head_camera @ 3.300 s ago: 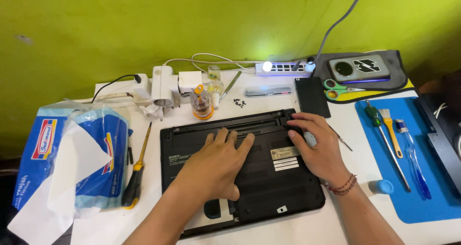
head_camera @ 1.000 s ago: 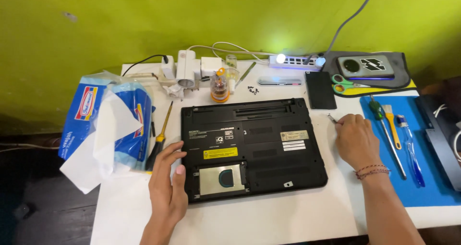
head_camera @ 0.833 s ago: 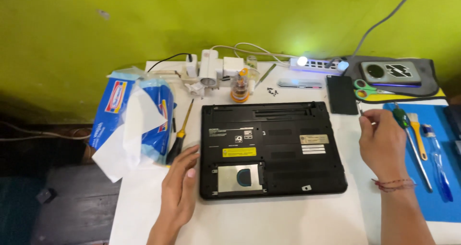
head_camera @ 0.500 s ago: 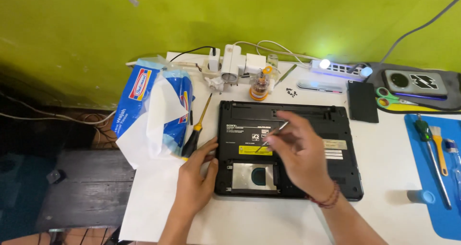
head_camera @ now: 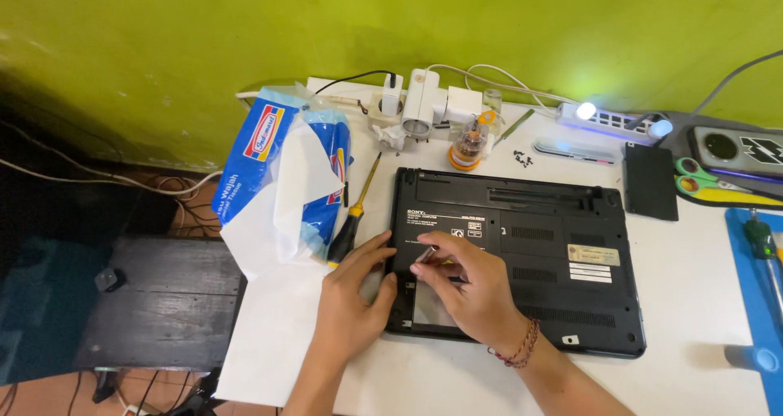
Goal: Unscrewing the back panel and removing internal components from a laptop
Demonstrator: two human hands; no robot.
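**A:** What is changed from half a second ago?

**B:** The view is shifted slightly, and the right hand is now seen lower on the laptop, over the open bay near its front left corner. The left hand is kept at the laptop's left edge, much as before.

**A:** How are the materials and shapes described?

**B:** The laptop is laid upside down on a white table. Its underside is matte black plastic, rectangular, with vent slots and pale labels. A thin metal tool, short and shiny, is seen above the bay. To the left, a screwdriver with a black and yellow handle is laid beside a soft blue tissue pack with a white sheet pulled out. Small dark screws are scattered behind the laptop.

**A:** And the grip?

**B:** The metal tool is pinched between the right thumb and fingertips, which are pressed together around it. The left hand is spread, thumb on the laptop's underside, fingers curled against the left edge; nothing is gripped by it.
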